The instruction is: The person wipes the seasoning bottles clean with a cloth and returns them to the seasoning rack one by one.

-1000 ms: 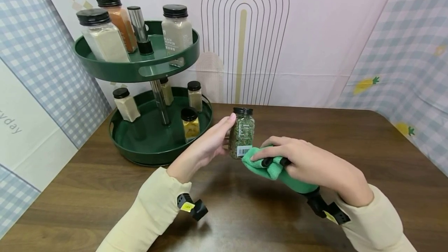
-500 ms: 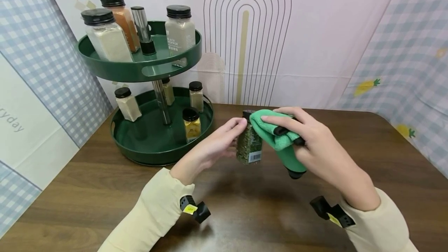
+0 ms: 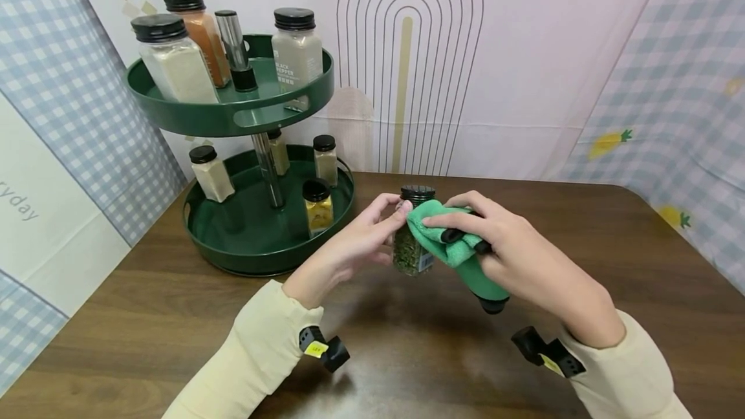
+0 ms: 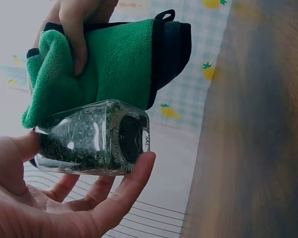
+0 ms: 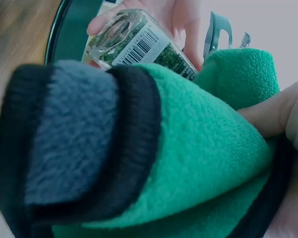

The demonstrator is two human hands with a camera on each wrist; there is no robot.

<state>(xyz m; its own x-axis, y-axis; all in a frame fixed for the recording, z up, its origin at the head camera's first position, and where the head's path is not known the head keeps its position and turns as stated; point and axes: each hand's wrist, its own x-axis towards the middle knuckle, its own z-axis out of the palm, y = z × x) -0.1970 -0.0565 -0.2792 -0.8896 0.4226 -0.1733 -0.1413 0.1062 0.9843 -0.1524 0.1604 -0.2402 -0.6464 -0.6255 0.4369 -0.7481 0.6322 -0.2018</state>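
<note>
My left hand grips a clear square spice jar of dried green herbs with a black lid, above the table. In the left wrist view the thumb and fingers curl round the jar, its base facing right. My right hand pinches a folded green cloth with black edging, pressed against the jar's right side. From the right wrist, the cloth fills much of the view, and a barcode label shows on the jar behind it. The cloth hides part of the jar.
A two-tier green turntable rack stands at the left. Its upper tray bears large jars, among them one of black pepper; several small jars, including a yellow one, sit below. The wooden table meets a patterned curtain behind.
The cloth has risen from the jar's lower corner to its lid, then slid down to its upper side. The jar has shifted slightly right and turned in my left hand.
</note>
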